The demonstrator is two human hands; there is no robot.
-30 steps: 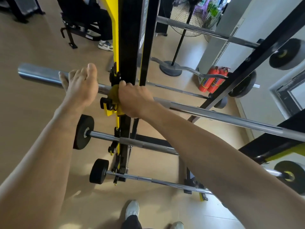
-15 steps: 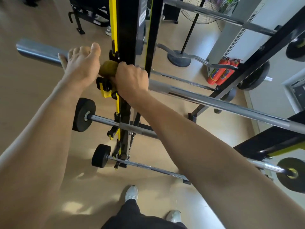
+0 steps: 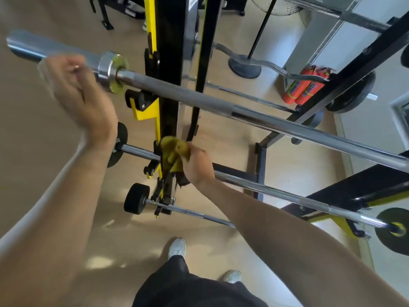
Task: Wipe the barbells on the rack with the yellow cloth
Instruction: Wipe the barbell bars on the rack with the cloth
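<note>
The right hand [image 3: 197,166] pinches the yellow cloth [image 3: 174,155] against the second barbell [image 3: 276,191], mid-frame by the rack [image 3: 170,63]. The left hand [image 3: 81,96] is blurry; I cannot tell its fingers. Next, I think: slide the cloth along this bar.

Both forearms bare, no sleeves visible, entering from lower left and lower right of frame. Left hand [image 3: 81,100] in upper left, heavily motion-blurred; finger detail not readable. Right hand [image 3: 197,167] near centre of frame, sharper, no watch or band at wrist. No gloves on either hand. Dark black garment [image 3: 194,289] at bottom centre, fabric plain, no markings seen. Two white sneakers: one [image 3: 177,248] above garment edge, other [image 3: 232,276] to its lower right.
</note>
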